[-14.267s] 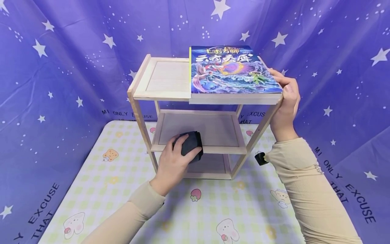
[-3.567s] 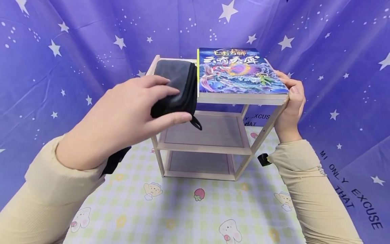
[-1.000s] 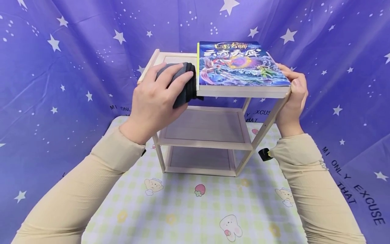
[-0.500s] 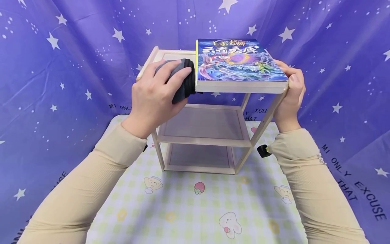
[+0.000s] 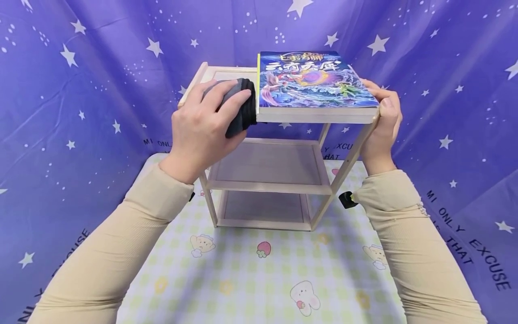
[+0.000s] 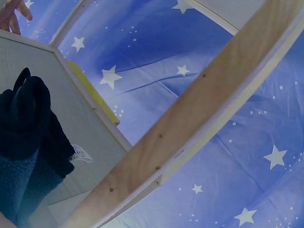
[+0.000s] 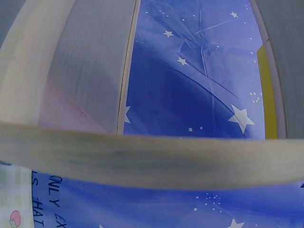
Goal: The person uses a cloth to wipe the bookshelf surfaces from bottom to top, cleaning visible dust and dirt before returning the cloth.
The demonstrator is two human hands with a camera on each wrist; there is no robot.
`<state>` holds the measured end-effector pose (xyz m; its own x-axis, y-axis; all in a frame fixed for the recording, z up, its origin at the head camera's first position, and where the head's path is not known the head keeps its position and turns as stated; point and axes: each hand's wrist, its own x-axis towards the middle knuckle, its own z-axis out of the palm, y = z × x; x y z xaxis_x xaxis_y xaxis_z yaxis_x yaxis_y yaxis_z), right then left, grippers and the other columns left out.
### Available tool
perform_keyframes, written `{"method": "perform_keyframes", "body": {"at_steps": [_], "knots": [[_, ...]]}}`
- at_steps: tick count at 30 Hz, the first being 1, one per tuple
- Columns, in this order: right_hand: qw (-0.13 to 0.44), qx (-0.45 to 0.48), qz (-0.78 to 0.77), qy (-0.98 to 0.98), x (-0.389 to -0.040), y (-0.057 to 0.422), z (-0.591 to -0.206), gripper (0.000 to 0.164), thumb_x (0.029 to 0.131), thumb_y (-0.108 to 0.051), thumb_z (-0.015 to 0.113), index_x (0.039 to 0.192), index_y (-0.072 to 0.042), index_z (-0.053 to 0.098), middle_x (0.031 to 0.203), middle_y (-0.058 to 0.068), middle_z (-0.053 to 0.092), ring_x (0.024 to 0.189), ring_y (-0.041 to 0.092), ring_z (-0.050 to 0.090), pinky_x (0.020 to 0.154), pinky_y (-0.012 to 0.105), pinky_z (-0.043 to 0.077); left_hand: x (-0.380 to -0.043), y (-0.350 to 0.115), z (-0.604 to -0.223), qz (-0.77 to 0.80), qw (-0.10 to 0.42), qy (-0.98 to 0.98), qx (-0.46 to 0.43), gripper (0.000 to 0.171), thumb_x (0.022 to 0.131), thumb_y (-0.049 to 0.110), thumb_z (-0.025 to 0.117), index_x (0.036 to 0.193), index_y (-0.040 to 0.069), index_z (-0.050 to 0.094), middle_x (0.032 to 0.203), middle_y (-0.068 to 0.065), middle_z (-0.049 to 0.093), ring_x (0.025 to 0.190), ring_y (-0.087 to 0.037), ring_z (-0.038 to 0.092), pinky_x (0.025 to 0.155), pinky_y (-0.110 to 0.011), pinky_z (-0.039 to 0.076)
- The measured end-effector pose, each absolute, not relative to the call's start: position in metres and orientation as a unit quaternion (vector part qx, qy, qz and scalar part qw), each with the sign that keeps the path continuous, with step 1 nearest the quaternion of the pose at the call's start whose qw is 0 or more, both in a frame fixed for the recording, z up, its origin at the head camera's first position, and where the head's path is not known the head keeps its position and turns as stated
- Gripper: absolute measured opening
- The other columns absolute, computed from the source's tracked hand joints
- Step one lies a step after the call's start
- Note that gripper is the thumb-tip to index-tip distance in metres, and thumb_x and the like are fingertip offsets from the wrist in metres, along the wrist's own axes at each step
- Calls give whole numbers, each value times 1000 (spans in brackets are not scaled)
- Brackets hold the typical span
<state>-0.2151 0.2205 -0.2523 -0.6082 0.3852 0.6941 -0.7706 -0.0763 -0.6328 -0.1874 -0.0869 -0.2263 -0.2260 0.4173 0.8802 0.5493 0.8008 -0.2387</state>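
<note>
My left hand (image 5: 204, 123) grips a folded dark grey cloth (image 5: 236, 108) with black edges, fingers over its top. The cloth lies against the front edge of the top board of a small wooden shelf rack (image 5: 271, 186), just left of a book. In the left wrist view the cloth (image 6: 28, 118) looks fuzzy, with a small loop and a white label. My right hand (image 5: 382, 123) holds the right end of the top board, thumb at the front corner. Its fingers also show at the upper left of the left wrist view. The right wrist view shows only rack parts, no hand.
A blue illustrated book (image 5: 313, 83) lies on the right part of the top board. The rack has two lower shelves and stands on a table with a checked cloth (image 5: 243, 279). A purple star-printed curtain (image 5: 101, 90) surrounds the table.
Earlier the left hand had the cloth at the middle shelf's front edge, then raised it before the top board. Now it is at that board's edge. The right hand keeps its hold.
</note>
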Motion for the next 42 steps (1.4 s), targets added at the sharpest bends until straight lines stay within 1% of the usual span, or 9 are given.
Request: {"method": "perform_keyframes", "body": {"at_steps": [4, 9, 14, 18, 27, 38, 42], "knots": [[410, 180, 707, -548, -215, 221, -253, 34, 90, -23, 37, 97, -8, 67, 120, 12, 68, 124, 27, 55, 99, 26, 43, -188, -87, -227, -63, 543, -779, -307, 43, 80, 31, 75, 122, 19, 68, 123, -7, 67, 113, -34, 61, 69, -53, 57], [417, 185, 700, -550, -215, 222, -254, 35, 90, -25, 38, 98, -7, 67, 122, 15, 68, 123, 29, 55, 97, 27, 45, -188, -86, -228, -63, 547, -777, -305, 43, 80, 32, 75, 121, 20, 68, 123, -7, 67, 113, -34, 61, 71, -53, 57], [422, 192, 697, -548, -213, 224, -255, 36, 90, -27, 40, 99, -6, 68, 123, 17, 67, 124, 30, 55, 96, 28, 45, -186, -84, -229, -62, 550, -775, -304, 43, 81, 33, 74, 121, 20, 67, 123, -6, 68, 113, -33, 61, 69, -54, 57], [425, 197, 693, -548, -211, 225, -255, 36, 90, -27, 40, 99, -6, 68, 123, 17, 67, 123, 30, 55, 97, 28, 45, -186, -83, -230, -69, 552, -774, -304, 42, 81, 33, 74, 121, 20, 68, 123, -6, 68, 112, -33, 61, 67, -53, 57], [420, 193, 697, -548, -210, 229, -253, 35, 91, -27, 40, 99, -6, 66, 122, 15, 68, 123, 31, 55, 98, 29, 45, -188, -78, -230, -76, 553, -772, -306, 42, 81, 31, 74, 120, 20, 68, 124, -6, 67, 113, -33, 61, 68, -54, 57], [404, 196, 699, -557, -216, 225, -253, 34, 92, -25, 37, 100, -8, 65, 124, 12, 67, 122, 29, 56, 98, 28, 43, -190, -82, -232, -81, 548, -780, -290, 43, 80, 29, 75, 121, 21, 68, 126, -6, 66, 116, -34, 60, 77, -57, 56], [401, 203, 697, -558, -217, 224, -254, 34, 92, -27, 37, 100, -8, 65, 124, 14, 66, 121, 29, 56, 98, 29, 43, -190, -82, -234, -95, 549, -780, -284, 42, 79, 27, 76, 120, 22, 68, 126, -5, 66, 116, -34, 60, 76, -59, 55]]}}
